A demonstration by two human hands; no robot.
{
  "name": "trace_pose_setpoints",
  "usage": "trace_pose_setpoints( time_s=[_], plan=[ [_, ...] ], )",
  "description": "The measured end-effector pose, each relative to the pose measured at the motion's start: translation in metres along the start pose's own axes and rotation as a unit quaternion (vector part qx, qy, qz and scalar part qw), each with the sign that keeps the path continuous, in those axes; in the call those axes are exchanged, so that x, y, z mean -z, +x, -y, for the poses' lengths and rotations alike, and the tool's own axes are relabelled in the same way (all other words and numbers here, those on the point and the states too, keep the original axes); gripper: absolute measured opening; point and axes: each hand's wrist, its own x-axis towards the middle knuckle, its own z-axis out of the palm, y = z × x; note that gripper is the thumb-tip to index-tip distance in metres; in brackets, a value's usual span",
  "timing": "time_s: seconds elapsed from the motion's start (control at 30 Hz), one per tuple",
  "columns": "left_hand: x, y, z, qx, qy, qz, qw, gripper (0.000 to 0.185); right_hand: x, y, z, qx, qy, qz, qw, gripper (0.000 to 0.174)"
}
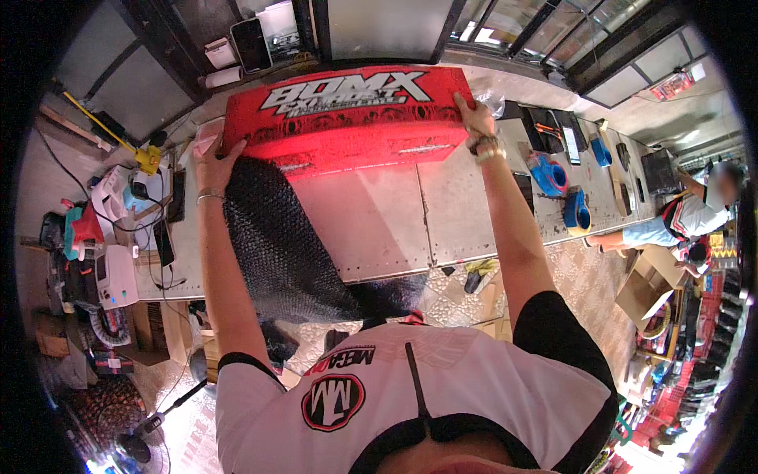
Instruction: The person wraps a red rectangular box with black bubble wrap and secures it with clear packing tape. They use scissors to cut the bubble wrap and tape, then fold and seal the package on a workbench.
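A long red cardboard box [355, 136] with large white lettering lies across the far side of the metal-topped workbench [367, 219]. My left hand [219, 160] grips its left end, with the thumb on the front. At the right end, my right hand [477, 121] holds the corner with a finger extended along the edge. A sheet of black bubble wrap [278, 237] runs from beside my left hand over the bench's near edge and hangs down before me. Part of its far end is hidden by the box and my hand.
Blue tape dispensers [575, 212] and a lit phone [571, 145] lie to the right. On the left are a white desktop device [115, 278] and cables. Another person [699, 201] is at the far right, near an open carton [651, 284]. A fan [136, 444] stands lower left.
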Motion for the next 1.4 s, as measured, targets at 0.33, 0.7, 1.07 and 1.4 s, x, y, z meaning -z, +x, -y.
trace_pose_setpoints(
  time_s=[0.33,0.7,1.07,1.4],
  plan=[
    [0.058,-0.229,-0.089,-0.062,-0.326,0.234,0.914,0.051,-0.03,-0.308,-0.021,0.184,0.343,0.283,0.877,0.089],
    [0.168,-0.376,-0.163,-0.437,0.235,-0.225,0.839,0.062,0.117,-0.468,-0.02,0.485,0.212,0.024,0.848,0.022],
    [0.177,-0.432,-0.243,-0.541,0.029,0.09,0.836,0.037,0.249,-0.548,-0.017,0.4,0.316,-0.146,0.848,0.071],
    [0.172,-0.366,-0.141,-0.473,-0.015,0.06,0.879,0.027,0.276,-0.575,-0.157,0.1,0.018,-0.002,0.995,0.055]
  ],
)
